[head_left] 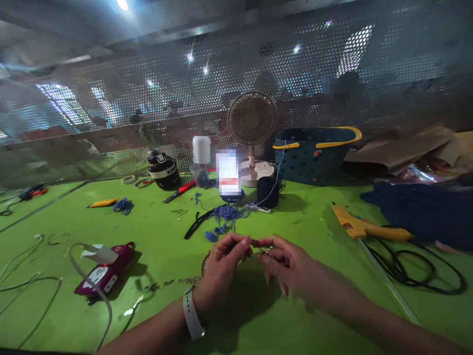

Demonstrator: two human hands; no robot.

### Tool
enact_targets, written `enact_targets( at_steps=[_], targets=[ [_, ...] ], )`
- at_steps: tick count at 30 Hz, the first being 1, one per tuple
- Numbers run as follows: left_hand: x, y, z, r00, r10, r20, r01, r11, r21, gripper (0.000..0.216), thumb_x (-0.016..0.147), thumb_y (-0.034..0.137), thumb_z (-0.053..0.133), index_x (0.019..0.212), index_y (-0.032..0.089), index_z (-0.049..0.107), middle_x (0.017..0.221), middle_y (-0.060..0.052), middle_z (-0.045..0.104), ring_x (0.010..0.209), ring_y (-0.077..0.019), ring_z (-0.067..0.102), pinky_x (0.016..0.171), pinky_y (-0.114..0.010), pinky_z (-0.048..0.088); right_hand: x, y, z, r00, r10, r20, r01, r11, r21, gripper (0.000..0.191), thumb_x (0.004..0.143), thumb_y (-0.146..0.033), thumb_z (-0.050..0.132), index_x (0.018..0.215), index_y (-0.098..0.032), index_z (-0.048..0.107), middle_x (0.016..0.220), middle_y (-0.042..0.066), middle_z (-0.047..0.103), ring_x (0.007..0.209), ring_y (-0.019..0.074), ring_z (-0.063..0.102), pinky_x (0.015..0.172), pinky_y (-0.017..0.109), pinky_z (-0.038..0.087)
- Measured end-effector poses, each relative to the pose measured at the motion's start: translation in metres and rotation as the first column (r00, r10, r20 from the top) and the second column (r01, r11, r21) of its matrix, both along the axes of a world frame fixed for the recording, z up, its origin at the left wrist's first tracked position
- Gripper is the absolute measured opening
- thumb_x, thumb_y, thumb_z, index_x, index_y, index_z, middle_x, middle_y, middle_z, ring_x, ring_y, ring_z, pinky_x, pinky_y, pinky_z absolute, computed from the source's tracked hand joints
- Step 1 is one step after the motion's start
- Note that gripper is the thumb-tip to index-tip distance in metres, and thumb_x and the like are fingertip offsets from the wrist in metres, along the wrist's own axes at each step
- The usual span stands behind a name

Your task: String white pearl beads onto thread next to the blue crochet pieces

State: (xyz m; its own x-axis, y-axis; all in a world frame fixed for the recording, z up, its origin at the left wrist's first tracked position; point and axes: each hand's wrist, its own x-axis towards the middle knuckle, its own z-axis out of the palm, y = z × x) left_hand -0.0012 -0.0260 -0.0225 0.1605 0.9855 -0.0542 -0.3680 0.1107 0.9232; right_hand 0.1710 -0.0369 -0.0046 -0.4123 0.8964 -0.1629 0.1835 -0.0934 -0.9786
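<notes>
My left hand (229, 259), with a white band on its wrist, is closed in a pinch in the middle foreground. What its fingertips hold is small and dark, and I cannot make it out. Facing it, my right hand (283, 259) grips a thin, dark tool (262, 251) like a crochet hook, its tip pointing toward the left fingers. The two index fingertips nearly touch. Behind my left hand a round, red-rimmed object (205, 265) is mostly hidden. Just beyond the hands lie blue crocheted pieces (226, 212) with loose yarn and a black strap (197, 224).
A lit phone (228, 172), fan (252, 118), dark yarn cone (268, 191) and blue basket (310, 158) stand at the back. Rightward lie a yellow glue gun (364, 229), its coiled cord and dark cloth (424, 214). A maroon power strip (107, 271) with cables sits left.
</notes>
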Motion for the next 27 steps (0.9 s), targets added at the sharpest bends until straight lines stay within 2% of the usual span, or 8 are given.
enact_targets(
  at_steps=[6,9,12,14,15,19,23,27],
  targets=[
    [-0.005,0.009,0.001,0.987,0.032,0.157,-0.028,0.999,-0.027,0.014,0.074,0.026,0.076,0.077,0.018,0.065,0.082,0.0,0.066,0.075,-0.0094,0.058,0.067,-0.019,0.042,0.004,-0.002,0.012,0.98,0.102,-0.17,-0.119,0.989,-0.092,0.056,0.093,-0.06,0.035,0.126,-0.015,0.043,0.097,0.009,0.067,0.045,0.0057,0.053,0.047,0.022,0.039],
    [-0.008,0.011,0.005,0.98,0.051,0.193,-0.046,0.998,-0.031,0.014,0.074,0.024,0.076,0.079,0.019,0.065,0.086,0.0,0.069,0.078,-0.0101,0.06,0.066,-0.019,0.043,0.009,0.003,0.011,0.993,0.074,-0.093,-0.079,0.996,-0.05,0.056,0.095,-0.06,0.027,0.125,-0.017,0.048,0.097,0.009,0.068,0.048,0.0091,0.057,0.049,0.025,0.042],
    [-0.013,0.013,0.008,0.973,0.036,0.228,-0.04,0.999,0.012,0.01,0.077,0.024,0.074,0.079,0.019,0.065,0.086,-0.001,0.07,0.077,-0.0103,0.061,0.066,-0.019,0.044,0.022,0.02,0.01,0.975,-0.109,0.192,0.073,0.98,0.187,0.047,0.094,-0.056,0.036,0.109,-0.019,0.061,0.091,0.007,0.069,0.064,0.015,0.062,0.057,0.028,0.046],
    [-0.016,0.012,0.011,0.969,0.0,0.247,-0.015,0.998,0.059,0.009,0.078,0.024,0.073,0.078,0.02,0.065,0.083,-0.001,0.07,0.076,-0.0105,0.061,0.065,-0.019,0.044,0.034,0.034,0.007,0.879,-0.308,0.365,0.138,0.895,0.424,0.033,0.089,-0.047,0.052,0.095,-0.018,0.066,0.092,0.007,0.069,0.07,0.0166,0.061,0.063,0.029,0.045],
    [-0.017,0.011,0.013,0.967,-0.024,0.253,0.004,0.997,0.081,0.008,0.078,0.024,0.073,0.078,0.02,0.066,0.082,-0.001,0.07,0.075,-0.0106,0.061,0.064,-0.019,0.044,0.04,0.04,0.004,0.829,-0.344,0.441,0.115,0.876,0.468,0.032,0.089,-0.046,0.052,0.091,-0.018,0.067,0.093,0.008,0.069,0.071,0.0169,0.061,0.064,0.03,0.044],
    [-0.019,0.005,0.022,0.958,-0.15,0.245,0.116,0.982,0.146,0.006,0.079,0.023,0.072,0.079,0.02,0.067,0.083,-0.002,0.07,0.075,-0.0113,0.061,0.064,-0.019,0.044,0.05,0.053,-0.009,0.814,-0.124,0.567,-0.101,0.931,0.35,0.035,0.082,-0.05,0.061,0.086,-0.016,0.069,0.081,0.006,0.07,0.067,0.0166,0.061,0.059,0.027,0.042],
    [-0.018,0.002,0.028,0.944,-0.244,0.22,0.201,0.958,0.204,0.007,0.079,0.024,0.071,0.077,0.02,0.067,0.08,-0.003,0.068,0.074,-0.0124,0.06,0.065,-0.021,0.044,0.037,0.054,-0.015,0.803,-0.139,0.58,-0.121,0.914,0.386,0.035,0.077,-0.048,0.066,0.093,-0.016,0.068,0.081,0.005,0.069,0.068,0.0159,0.06,0.06,0.026,0.039],
    [-0.019,0.004,0.026,0.937,-0.281,0.206,0.229,0.942,0.245,0.008,0.081,0.025,0.069,0.077,0.019,0.066,0.075,-0.002,0.065,0.072,-0.0125,0.058,0.064,-0.021,0.042,0.03,0.055,-0.008,0.785,-0.152,0.6,-0.15,0.894,0.423,0.027,0.077,-0.04,0.067,0.088,-0.015,0.068,0.085,0.007,0.068,0.072,0.0168,0.059,0.062,0.027,0.039]
  ],
)
